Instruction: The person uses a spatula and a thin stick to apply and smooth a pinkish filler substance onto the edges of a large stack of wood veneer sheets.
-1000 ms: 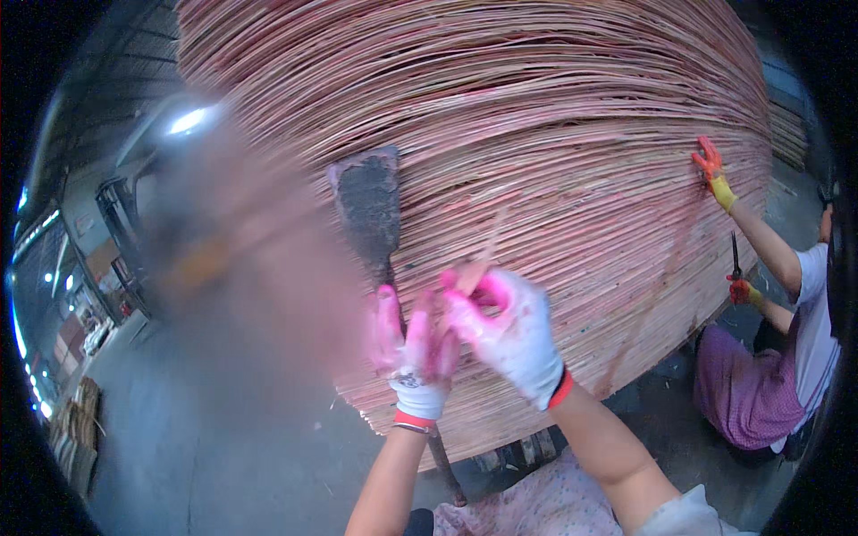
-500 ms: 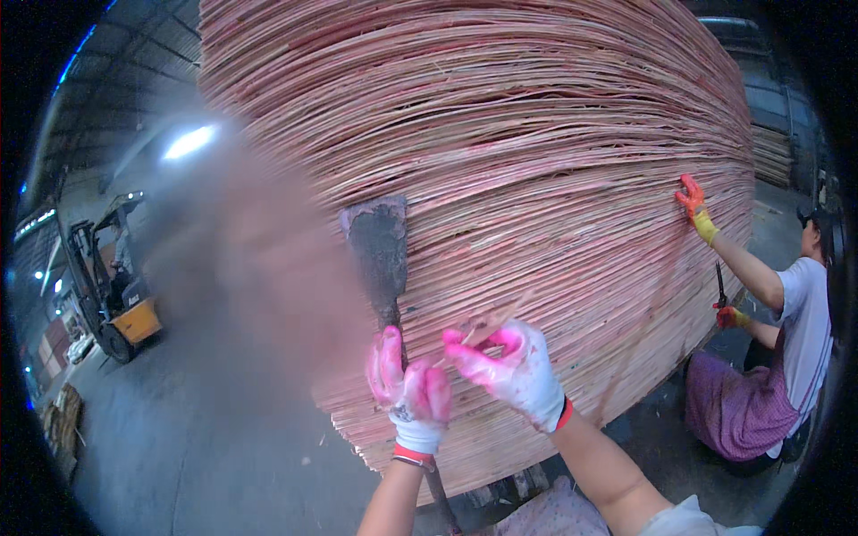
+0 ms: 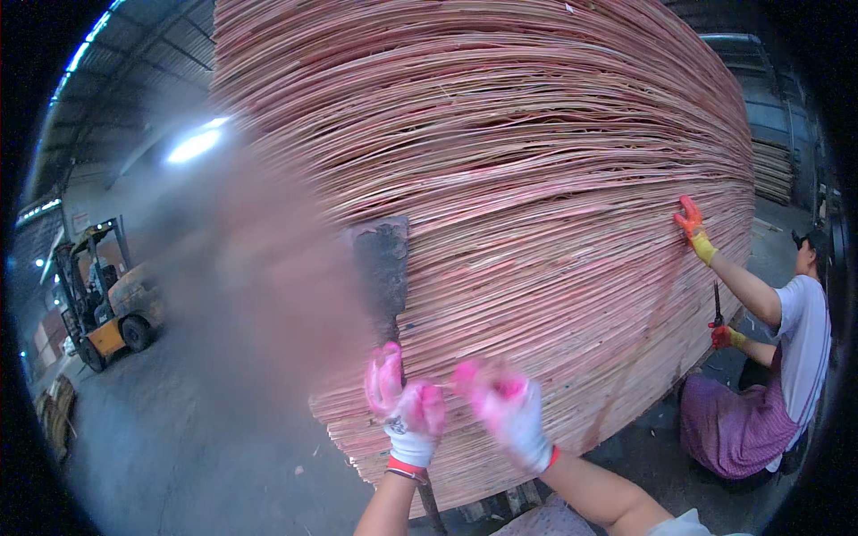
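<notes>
A tall stack of thin pinkish wooden sheets [image 3: 554, 223], with wavy uneven edges, fills the middle and top. In front of it stands a long dark scraper with a broad, crusted blade [image 3: 382, 259]. My left hand [image 3: 406, 406], in a white glove stained pink, is closed around its shaft below the blade. My right hand [image 3: 508, 411], gloved alike and smeared by motion, is curled just right of the left; what is in its fingers I cannot make out.
A co-worker [image 3: 795, 366] crouches at the right, one gloved hand on the stack, the other holding a dark tool [image 3: 718, 304]. A yellow forklift [image 3: 116, 330] stands at the left, near piled wood [image 3: 55, 415]. A large blurred smear hides the left-middle. More stacked sheets [image 3: 773, 170] are behind.
Both my hands and the scraper sit lower in the picture. The pale splinter in my right hand has become too blurred to make out. More of the forklift shows.
</notes>
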`<state>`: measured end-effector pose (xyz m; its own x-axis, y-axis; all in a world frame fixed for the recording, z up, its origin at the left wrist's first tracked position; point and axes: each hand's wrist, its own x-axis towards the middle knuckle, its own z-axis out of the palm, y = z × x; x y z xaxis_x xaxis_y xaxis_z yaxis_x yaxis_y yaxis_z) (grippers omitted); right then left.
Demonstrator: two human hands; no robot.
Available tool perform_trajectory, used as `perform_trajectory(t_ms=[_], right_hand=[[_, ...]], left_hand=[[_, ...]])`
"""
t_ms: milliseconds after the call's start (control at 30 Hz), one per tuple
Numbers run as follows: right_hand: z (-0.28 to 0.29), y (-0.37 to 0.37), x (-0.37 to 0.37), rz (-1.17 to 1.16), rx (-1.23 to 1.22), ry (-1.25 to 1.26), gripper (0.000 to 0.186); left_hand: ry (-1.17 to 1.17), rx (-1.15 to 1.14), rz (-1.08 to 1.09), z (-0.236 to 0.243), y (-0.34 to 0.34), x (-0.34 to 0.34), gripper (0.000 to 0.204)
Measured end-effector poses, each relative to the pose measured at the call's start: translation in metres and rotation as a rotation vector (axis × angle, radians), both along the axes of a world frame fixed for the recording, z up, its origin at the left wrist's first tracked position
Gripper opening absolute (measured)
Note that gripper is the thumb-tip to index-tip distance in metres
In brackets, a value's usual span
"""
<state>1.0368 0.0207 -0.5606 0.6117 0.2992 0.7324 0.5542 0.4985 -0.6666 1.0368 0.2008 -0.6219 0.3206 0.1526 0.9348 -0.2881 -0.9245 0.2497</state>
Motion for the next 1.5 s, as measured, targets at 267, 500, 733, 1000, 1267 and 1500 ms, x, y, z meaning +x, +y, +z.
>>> perform_trajectory(t_ms=[267, 500, 733, 1000, 1267, 1500], right_hand=[[-0.078, 0.038, 0.043, 0.911, 0.281, 1.096, 0.034], [-0.052, -0.025, 0.057, 0.003, 0.389, 0.518, 0.037], [0.003, -0.068, 0.043, 0.03, -0.003, 0.399, 0.035], [0.052, -0.083, 0.045, 0.076, -0.419, 0.475, 0.035], [0.086, -0.074, 0.067, 0.076, -0.475, 0.298, 0.033], [0.084, -0.059, 0.111, 0.189, -0.483, 0.316, 0.041]], left_hand=[[0.071, -0.094, -0.149, 0.018, -0.01, -0.007, 0.011], [-0.048, 0.036, -0.029, 0.039, -0.016, -0.015, 0.015], [0.095, -0.167, -0.33, 0.022, -0.013, -0.009, 0.034], [0.243, 0.003, -0.102, -0.036, 0.017, 0.01, 0.037], [0.117, 0.04, -0.013, -0.061, 0.028, 0.015, 0.046], [0.17, 0.047, 0.001, -0.069, 0.033, 0.024, 0.04]])
